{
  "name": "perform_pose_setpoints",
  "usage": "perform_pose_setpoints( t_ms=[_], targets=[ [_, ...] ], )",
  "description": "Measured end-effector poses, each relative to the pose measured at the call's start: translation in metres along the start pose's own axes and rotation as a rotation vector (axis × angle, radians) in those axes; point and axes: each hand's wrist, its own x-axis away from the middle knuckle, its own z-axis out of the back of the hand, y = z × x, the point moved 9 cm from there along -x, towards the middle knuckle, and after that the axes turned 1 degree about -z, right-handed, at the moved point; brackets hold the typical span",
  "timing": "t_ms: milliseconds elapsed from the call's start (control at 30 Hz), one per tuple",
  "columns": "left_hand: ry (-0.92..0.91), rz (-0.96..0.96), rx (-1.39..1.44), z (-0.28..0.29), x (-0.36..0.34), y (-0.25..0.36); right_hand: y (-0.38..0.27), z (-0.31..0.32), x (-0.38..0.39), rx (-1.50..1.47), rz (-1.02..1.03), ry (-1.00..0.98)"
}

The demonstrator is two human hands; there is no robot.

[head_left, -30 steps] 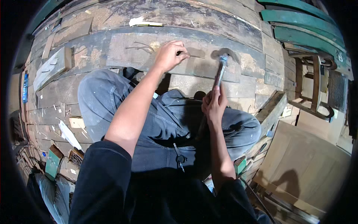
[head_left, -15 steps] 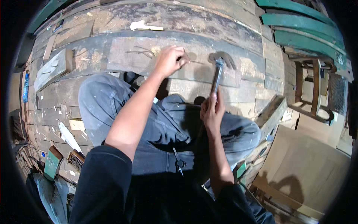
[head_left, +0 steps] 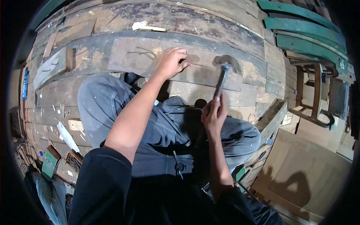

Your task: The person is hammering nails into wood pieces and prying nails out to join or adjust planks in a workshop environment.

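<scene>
In front of my crossed legs, my left hand [head_left: 173, 63] is closed in a pinch over a flat board [head_left: 123, 58]. From its fingertips a thin nail [head_left: 200, 65] points to the right, lying low along the board. My right hand [head_left: 215, 112] is wrapped around the handle of a hammer [head_left: 221, 82]. The hammer's head, a little blurred, is over the board to the right of the nail's end, apart from it. Several long thin nails [head_left: 140, 52] lie on the board just left of my left hand.
A wood block [head_left: 54, 67] with nails on it rests at the left. Beyond the board lies a pale wood sliver [head_left: 150, 28]. Green slats [head_left: 311, 28] are at the far right, above a wooden frame [head_left: 317, 90]. A brown panel [head_left: 303, 165] lies at the lower right.
The hammer's head has shifted slightly right and nearer to me. My left hand stays almost in place, with the nail still between its fingers.
</scene>
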Motion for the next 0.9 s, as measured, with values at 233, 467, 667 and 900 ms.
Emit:
perform_pose_setpoints(
  t_ms=[233, 467, 667, 900],
  targets=[
    [0.003, -0.113, -0.019, 0.008, -0.008, 0.009, -0.003, 0.001, 0.001, -0.015, 0.001, -0.012],
    [0.035, -0.027, -0.024, 0.002, 0.001, -0.005, 0.011, 0.005, -0.001, 0.035, -0.001, 0.021],
    [0.007, -0.026, -0.011, 0.002, -0.005, 0.004, 0.013, 0.003, -0.003, 0.034, -0.082, -0.04],
    [0.018, -0.05, -0.079, 0.007, -0.007, 0.004, 0.022, 0.001, -0.006, 0.036, -0.097, -0.014]
  ],
)
